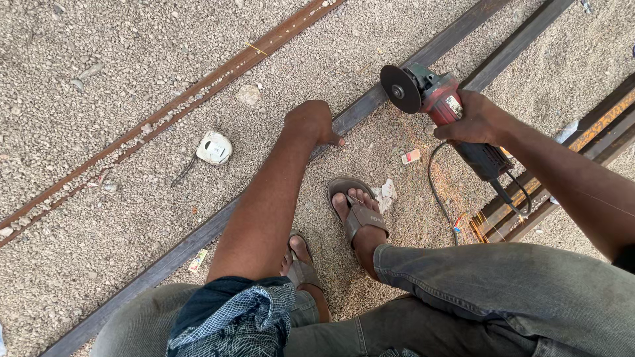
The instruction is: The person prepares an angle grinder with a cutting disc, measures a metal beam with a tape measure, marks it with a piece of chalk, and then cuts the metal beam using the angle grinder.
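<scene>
The right hand [477, 120] clamps the heavy red angle grinder [442, 100] by its body, while the open left hand [311, 122] presses the stiff steel bar [198, 235].

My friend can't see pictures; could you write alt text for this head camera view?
A crouching person's right hand holds a red angle grinder above a long steel bar on gravel, while the left hand presses on the bar.
</scene>
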